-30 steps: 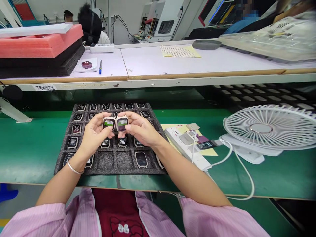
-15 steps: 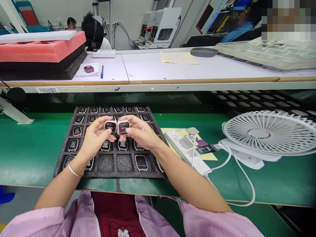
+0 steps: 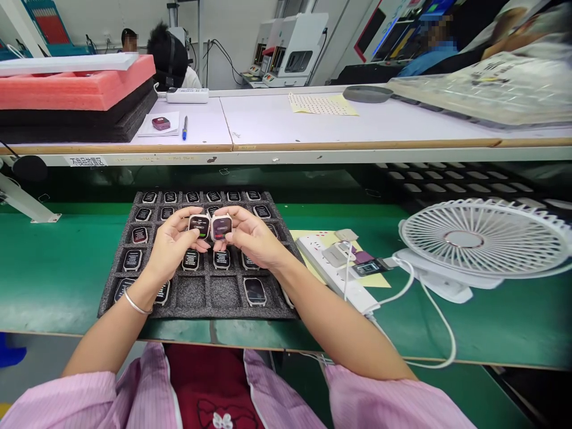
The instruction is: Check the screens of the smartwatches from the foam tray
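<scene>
My left hand (image 3: pixel 172 244) holds a small white smartwatch body (image 3: pixel 199 226) with a lit screen. In my right hand (image 3: pixel 252 238) is a second watch body (image 3: pixel 221 226), held side by side with the first, screens facing me. Both hands hover over a black foam tray (image 3: pixel 201 295) on the green bench. Its pockets hold several more watch bodies, such as one (image 3: pixel 255 291) in the front row; two front pockets next to it are bare. A thin bracelet sits on my left wrist.
To the right lie a white power strip (image 3: pixel 339 275) with chargers on yellow paper and a white desk fan (image 3: pixel 485 239) with a trailing cable. The raised shelf (image 3: pixel 277 122) carries pink and black foam stacks (image 3: pixel 75 95), a pen, paper sheets and trays. Other people sit beyond.
The two watch screens went from showing green bands to darker displays. My hands stay together over the tray, barely shifting; the view itself moved slightly.
</scene>
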